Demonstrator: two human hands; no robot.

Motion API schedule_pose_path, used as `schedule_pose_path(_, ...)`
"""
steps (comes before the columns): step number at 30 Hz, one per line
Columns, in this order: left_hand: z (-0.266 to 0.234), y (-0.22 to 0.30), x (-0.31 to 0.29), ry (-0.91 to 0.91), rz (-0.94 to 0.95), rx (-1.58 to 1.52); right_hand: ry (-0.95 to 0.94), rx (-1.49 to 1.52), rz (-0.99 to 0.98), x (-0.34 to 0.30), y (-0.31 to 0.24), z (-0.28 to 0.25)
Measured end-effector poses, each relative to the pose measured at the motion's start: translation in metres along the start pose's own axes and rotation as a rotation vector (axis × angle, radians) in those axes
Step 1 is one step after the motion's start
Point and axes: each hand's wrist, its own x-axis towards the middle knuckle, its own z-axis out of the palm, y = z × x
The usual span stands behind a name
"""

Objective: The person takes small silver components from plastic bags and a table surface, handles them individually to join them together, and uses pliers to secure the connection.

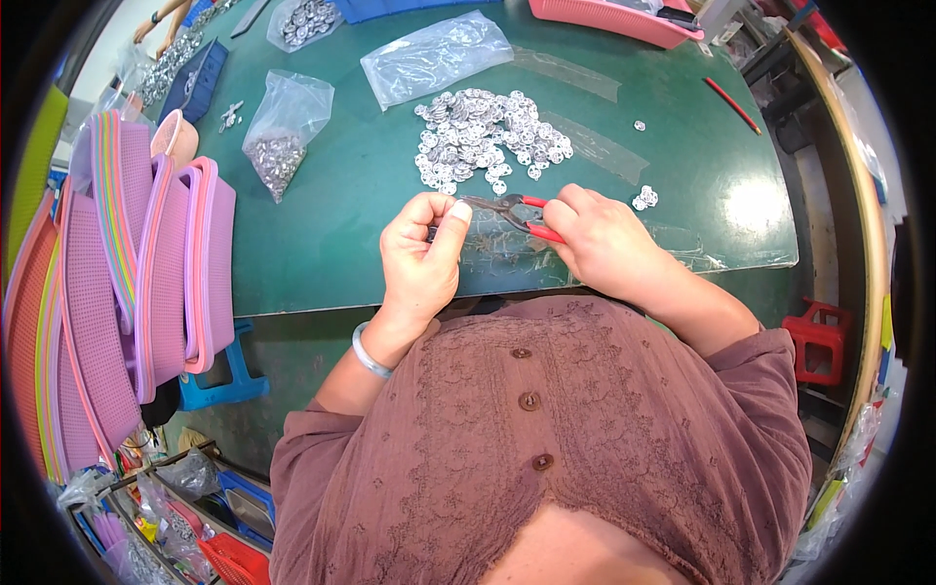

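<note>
My right hand (597, 229) grips a pair of pliers (515, 202) by their red handles, the jaws pointing left. The handles stand somewhat apart. My left hand (424, 239) is closed in a pinch, thumb against the curled fingers, right at the plier tips. Whatever it pinches is too small and hidden to make out. Just beyond both hands lies a heap of small round silver metal pieces (478, 136) with cut-out patterns. A few loose ones (645, 198) rest to the right of my right hand.
On the green table (361, 234) are a bag of small metal parts (278, 156), a flat clear bag (439, 57), a red pencil (733, 105) and a pink basket (614, 21). Stacked purple baskets (171, 253) crowd the left. A person's hand (146, 31) shows far left.
</note>
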Motion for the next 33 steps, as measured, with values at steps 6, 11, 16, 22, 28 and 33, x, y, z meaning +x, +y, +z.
schedule_pose_path(6, 0.0, -0.002, 0.001, 0.007, -0.094, -0.08, -0.011, 0.149, 0.004, 0.004, 0.006, -0.01)
schedule_pose_path(11, 0.0, 0.0, 0.003, 0.022, -0.168, -0.21, -0.047, 0.315, 0.105, 0.005, 0.013, -0.017)
schedule_pose_path(16, -0.001, -0.001, 0.003, 0.03, -0.205, -0.265, -0.044, 0.29, 0.063, 0.005, 0.013, -0.02)
schedule_pose_path(22, 0.001, 0.002, 0.003, 0.034, -0.255, -0.306, -0.074, 0.26, 0.069, 0.006, 0.014, -0.022)
schedule_pose_path(28, 0.0, 0.002, 0.003, 0.043, -0.279, -0.314, -0.066, 0.234, 0.054, 0.006, 0.015, -0.022)
schedule_pose_path(33, -0.003, 0.005, 0.004, 0.051, -0.312, -0.319, 0.031, 0.207, 0.163, -0.002, 0.031, -0.031)
